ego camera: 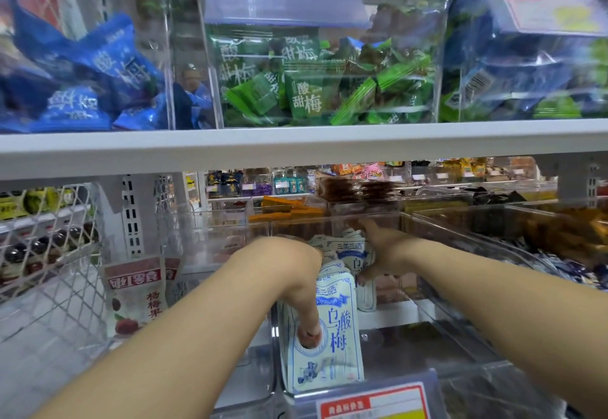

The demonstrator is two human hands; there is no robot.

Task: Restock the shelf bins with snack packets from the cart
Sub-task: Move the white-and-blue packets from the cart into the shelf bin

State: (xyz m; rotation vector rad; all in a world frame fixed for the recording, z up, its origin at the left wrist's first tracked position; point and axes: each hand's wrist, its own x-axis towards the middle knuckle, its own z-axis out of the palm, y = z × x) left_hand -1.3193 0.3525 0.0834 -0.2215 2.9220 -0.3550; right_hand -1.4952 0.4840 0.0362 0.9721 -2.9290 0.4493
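The white plum packets (332, 330) stand in a row front to back inside the clear bin (411, 349) on the lower shelf. I'd call this bin maybe half done, since there's plenty of bare bin to the right of the row. Can't see the cart from here, so no clue how much stock is left. My left grip (289, 274) looks clamped on the front of the row, thumb pressed on the nearest packet's face, other fingers hidden behind it. My right grip (385, 254) is further back, fingers straight against the rear packets, holding nothing. The green packets (302, 99) one shelf up look well stocked.
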